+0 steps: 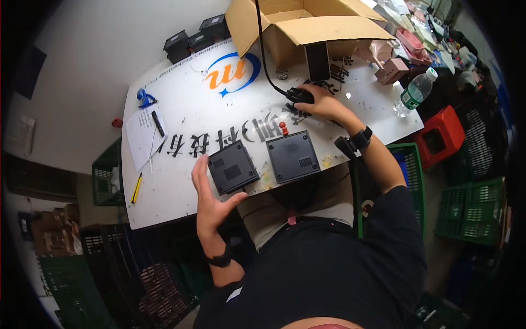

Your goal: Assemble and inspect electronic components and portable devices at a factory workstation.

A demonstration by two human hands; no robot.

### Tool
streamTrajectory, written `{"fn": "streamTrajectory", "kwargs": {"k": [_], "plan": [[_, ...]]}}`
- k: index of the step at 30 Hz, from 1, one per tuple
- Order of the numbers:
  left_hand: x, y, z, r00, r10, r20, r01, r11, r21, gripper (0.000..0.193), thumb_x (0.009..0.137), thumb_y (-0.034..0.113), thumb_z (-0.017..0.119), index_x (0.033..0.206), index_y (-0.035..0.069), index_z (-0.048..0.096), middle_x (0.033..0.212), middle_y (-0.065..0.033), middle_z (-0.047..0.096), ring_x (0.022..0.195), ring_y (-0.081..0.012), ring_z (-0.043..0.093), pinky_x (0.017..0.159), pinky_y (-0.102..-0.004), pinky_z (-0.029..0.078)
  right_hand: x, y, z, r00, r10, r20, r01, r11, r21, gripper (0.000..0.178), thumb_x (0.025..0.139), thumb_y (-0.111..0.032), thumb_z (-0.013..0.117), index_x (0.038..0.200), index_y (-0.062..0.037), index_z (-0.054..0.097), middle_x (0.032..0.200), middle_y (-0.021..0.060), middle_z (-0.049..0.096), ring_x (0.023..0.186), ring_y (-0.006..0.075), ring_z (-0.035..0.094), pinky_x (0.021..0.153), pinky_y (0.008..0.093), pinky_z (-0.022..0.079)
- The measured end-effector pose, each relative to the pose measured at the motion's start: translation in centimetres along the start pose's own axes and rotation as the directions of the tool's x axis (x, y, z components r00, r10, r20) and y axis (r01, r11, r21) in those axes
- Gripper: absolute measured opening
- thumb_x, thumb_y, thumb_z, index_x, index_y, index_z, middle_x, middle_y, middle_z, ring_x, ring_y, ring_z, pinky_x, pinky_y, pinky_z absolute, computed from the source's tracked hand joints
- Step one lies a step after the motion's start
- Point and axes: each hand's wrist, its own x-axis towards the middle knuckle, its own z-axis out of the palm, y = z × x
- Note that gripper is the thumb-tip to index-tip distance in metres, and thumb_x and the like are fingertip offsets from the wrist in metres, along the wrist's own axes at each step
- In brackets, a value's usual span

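Note:
Two flat black square boxes lie near the front edge of the white table. The left black box [234, 168] is turned at an angle, and my left hand [211, 194] clasps its near-left corner, fingers along the left side and thumb at the near side. To its right, the second black box [293, 157] lies with no hand on it. A small red knob-shaped piece [283, 128] stands just behind that box. My right hand [322, 102], farther back, is closed around a black corded device [299, 95]. Its exact kind is unclear; its cable rises past the carton.
An open cardboard carton [334, 28] and an upright dark phone-like slab [318, 61] stand behind. Black boxes [197, 39] sit at the back left. A water bottle [415, 93] stands right; paper [145, 134], a black pen [158, 124] and a yellow pen [136, 187] lie left.

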Motion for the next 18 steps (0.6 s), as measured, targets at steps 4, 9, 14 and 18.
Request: {"fn": "streamTrajectory", "kwargs": {"k": [4,9,14,18], "plan": [[3.5,6.9,2.6,0.954,0.182,0.237,-0.202,0.977,0.063,0.114,0.068,0.046,0.093,0.155,-0.001,0.037,0.154,-0.0228,0.039,0.142,-0.0378,0.039,0.12,-0.0466,0.031,-3.5,-0.2,0.1,0.904,-0.281,-0.323,0.198,0.943,-0.267,0.066,0.084,-0.037,0.083,0.132,0.0016,0.06,0.129,0.0189,0.064,0.122,0.0347,0.06,0.104,0.0406,0.048],[8.7,9.9,7.8,0.841,0.279,0.464,-0.414,0.883,0.22,0.116,0.066,0.045,0.092,0.155,-0.003,0.034,0.153,-0.0249,0.039,0.142,-0.042,0.039,0.119,-0.0487,0.032,-10.1,-2.4,-0.5,0.936,-0.311,-0.164,0.34,0.919,0.199,0.082,0.078,-0.039,0.088,0.14,-0.0001,0.053,0.139,0.0188,0.056,0.131,0.0356,0.052,0.108,0.0442,0.044],[11.4,9.2,11.5,0.734,0.202,0.648,-0.469,0.841,0.269,0.123,0.061,0.043,0.092,0.154,-0.007,0.03,0.146,-0.0267,0.042,0.14,-0.0445,0.038,0.117,-0.0593,0.03,-12.9,0.0,3.1,0.919,-0.387,-0.072,0.392,0.885,0.253,0.108,0.066,-0.049,0.094,0.148,0.0021,0.044,0.149,0.0212,0.046,0.138,0.0366,0.045,0.114,0.0458,0.037],[11.9,9.5,12.3,0.674,0.142,0.725,-0.442,0.864,0.242,0.124,0.057,0.037,0.091,0.154,-0.009,0.029,0.142,-0.0268,0.044,0.136,-0.0458,0.041,0.115,-0.0561,0.034,-13.2,0.5,4.2,0.89,-0.446,-0.097,0.456,0.879,0.138,0.112,0.056,-0.048,0.095,0.142,0.0062,0.048,0.137,0.0221,0.055,0.133,0.0381,0.05,0.115,0.046,0.035]]}}
